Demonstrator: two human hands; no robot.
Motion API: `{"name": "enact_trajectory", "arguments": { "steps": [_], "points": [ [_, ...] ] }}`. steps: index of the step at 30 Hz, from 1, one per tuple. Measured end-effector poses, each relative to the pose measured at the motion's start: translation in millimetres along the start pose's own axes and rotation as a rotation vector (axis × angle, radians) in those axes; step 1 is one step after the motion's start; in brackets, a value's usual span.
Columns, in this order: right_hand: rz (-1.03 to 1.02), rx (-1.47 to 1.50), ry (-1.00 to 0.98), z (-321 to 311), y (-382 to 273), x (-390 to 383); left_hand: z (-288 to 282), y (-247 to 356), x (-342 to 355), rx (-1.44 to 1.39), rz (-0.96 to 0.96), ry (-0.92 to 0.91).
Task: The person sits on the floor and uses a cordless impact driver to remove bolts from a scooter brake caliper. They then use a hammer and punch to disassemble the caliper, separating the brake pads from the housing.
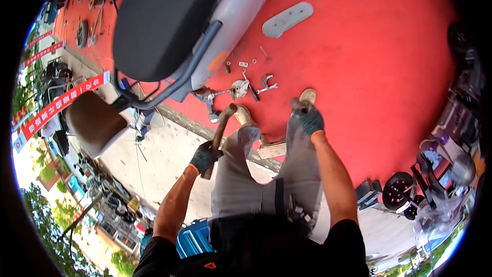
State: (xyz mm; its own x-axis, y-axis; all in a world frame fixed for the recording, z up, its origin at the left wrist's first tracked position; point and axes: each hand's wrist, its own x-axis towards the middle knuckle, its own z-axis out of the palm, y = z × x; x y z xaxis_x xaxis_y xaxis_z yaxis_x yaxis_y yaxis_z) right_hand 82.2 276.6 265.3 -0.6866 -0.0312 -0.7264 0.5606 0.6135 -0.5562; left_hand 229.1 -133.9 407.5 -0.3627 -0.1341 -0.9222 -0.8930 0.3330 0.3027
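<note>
My left hand [206,157], in a dark glove with an orange cuff, is closed around a long brown bar with a bent end [220,129]; its exact kind is unclear. My right hand [310,120], gloved alike, is closed over my right knee. A small grey-brown piece [297,103] sticks out at its fingers, too small to name. Ahead on the red floor lie a cordless drill [209,103], a round metal drum cover [239,88], an open-ended wrench [267,88] and a curved brake shoe [266,79].
A scooter with a black seat [159,20] and grey rear rail [195,66] looms at the upper left. Beyond the tools lies a flat grey panel [288,19]. A wooden block [271,150] sits between my feet. More parts, including a black wheel [397,191], stand at the right.
</note>
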Motion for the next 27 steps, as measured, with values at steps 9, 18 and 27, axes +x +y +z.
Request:
{"name": "enact_trajectory", "arguments": {
  "steps": [9,18,27],
  "points": [
    [-0.257,-0.589,-0.085,46.9,96.9,248.6,150.1,-54.2,248.6,0.265,0.387,-0.06],
    [-0.741,-0.665,-0.033,81.3,87.6,358.1,192.7,-131.7,353.7,0.084,0.194,-0.172],
    [-0.743,-0.989,-0.217,79.9,92.9,315.1,192.5,-156.8,323.5,-0.247,0.047,-0.156]
  ]
}}
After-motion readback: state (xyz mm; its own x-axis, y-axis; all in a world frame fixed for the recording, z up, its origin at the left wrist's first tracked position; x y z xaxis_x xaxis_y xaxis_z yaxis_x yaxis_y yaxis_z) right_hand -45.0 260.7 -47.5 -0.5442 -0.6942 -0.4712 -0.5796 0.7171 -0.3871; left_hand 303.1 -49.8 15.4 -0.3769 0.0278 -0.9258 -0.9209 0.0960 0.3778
